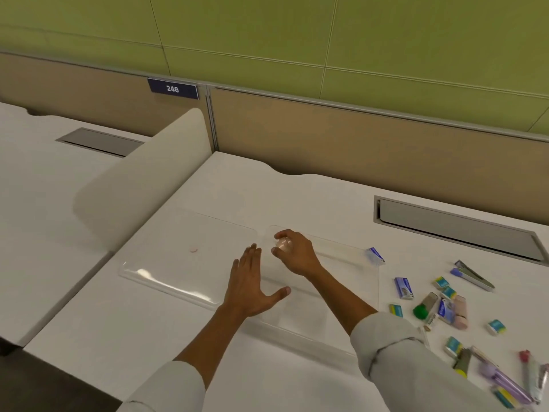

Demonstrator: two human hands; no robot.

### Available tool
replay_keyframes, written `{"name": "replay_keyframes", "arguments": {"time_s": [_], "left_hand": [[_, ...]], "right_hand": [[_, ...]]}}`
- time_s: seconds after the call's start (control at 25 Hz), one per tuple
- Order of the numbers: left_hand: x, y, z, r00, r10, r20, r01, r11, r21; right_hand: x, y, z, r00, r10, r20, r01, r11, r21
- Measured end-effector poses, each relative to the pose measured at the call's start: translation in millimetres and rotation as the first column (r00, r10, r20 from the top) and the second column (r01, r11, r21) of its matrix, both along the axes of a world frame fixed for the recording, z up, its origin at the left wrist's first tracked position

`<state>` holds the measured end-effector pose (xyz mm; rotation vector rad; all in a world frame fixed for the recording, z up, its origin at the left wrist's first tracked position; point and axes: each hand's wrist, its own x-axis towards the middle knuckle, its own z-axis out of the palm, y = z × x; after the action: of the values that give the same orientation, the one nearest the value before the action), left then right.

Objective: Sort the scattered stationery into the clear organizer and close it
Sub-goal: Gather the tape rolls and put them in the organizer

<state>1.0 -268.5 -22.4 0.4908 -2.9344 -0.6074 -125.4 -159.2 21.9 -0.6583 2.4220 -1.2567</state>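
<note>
The clear organizer lies open on the white desk: its lid (pixel 184 260) is flat to the left and its tray (pixel 341 281) to the right. My right hand (pixel 294 254) is over the tray's far left corner, fingers shut on a small pale pink round item (pixel 283 244). My left hand (pixel 252 286) rests flat, fingers spread, on the hinge area between lid and tray. Scattered stationery lies right of the tray: blue staple boxes (pixel 404 288), small erasers (pixel 496 327), a stapler (pixel 472 275), a green-capped tube (pixel 424 309), pens (pixel 505 382).
A small pink speck (pixel 193 250) shows on or under the lid. A cable hatch (pixel 457 227) is set in the desk behind the stationery. A rounded cream divider (pixel 139 179) stands at the left, and a tan partition (pixel 356 138) backs the desk.
</note>
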Motion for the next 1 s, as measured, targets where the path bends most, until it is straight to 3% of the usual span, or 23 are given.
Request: {"name": "replay_keyframes", "arguments": {"time_s": [0.12, 0.24, 0.52, 0.68, 0.8, 0.88, 1.0], "left_hand": [[-2.7, -1.4, -1.1, 1.000, 0.005, 0.000, -0.005, 1.000, -0.009], [-1.2, -0.9, -2.1, 1.000, 0.020, 0.017, -0.020, 1.000, -0.016], [-5.0, 13.7, 16.1, 0.997, 0.070, 0.026, -0.067, 0.992, -0.104], [-18.3, 52.4, 33.0, 0.997, -0.022, -0.069, 0.012, 0.990, -0.139], [-31.4, 103.0, 40.3, 0.976, -0.159, -0.151, 0.147, 0.985, -0.090], [-38.5, 142.2, 42.8, 0.946, -0.244, -0.216, 0.237, 0.970, -0.059], [-46.2, 200.1, 42.8, 0.876, -0.381, -0.297, 0.392, 0.920, -0.021]], "right_hand": [[-2.6, -11.4, -9.0, 0.991, 0.097, -0.093, -0.085, 0.988, 0.128], [-2.7, -8.0, -12.5, 0.980, 0.130, -0.150, -0.105, 0.981, 0.161], [2.4, 40.9, -3.8, 0.970, 0.058, -0.238, -0.039, 0.996, 0.087], [13.4, 89.0, -1.4, 0.975, -0.048, -0.215, 0.051, 0.999, 0.011], [20.3, 137.1, 4.0, 0.952, -0.306, 0.009, 0.300, 0.927, -0.226], [23.3, 176.0, 5.5, 0.854, -0.456, 0.252, 0.520, 0.778, -0.353], [31.8, 241.4, -1.9, 0.715, -0.499, 0.490, 0.694, 0.594, -0.407]]}}
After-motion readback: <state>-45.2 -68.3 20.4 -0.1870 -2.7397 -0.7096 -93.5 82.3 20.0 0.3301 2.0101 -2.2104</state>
